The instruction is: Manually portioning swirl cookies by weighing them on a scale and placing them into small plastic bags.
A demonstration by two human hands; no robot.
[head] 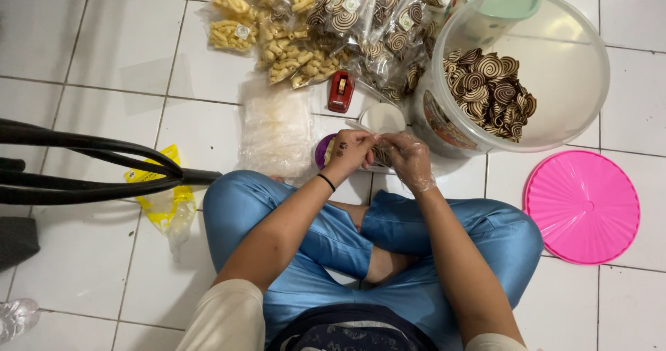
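The left hand [349, 150] and the right hand [409, 158], which wears a clear plastic glove, meet above the crossed legs, both grips pinched together on a small clear snack bag [380, 154] held between them, just over the white tiled floor [104, 53]. Beside them stands a large clear tub [555, 115] of spiral cookies [489, 87]; a pink lid [583, 207] lies to the right, a stack of empty bags [276, 132] to the left.

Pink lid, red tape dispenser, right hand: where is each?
pink lid [583, 207], head view, centre of the ribbed disc
red tape dispenser [340, 91], head view, middle of its body
right hand [411, 161], head view, back of the gloved hand
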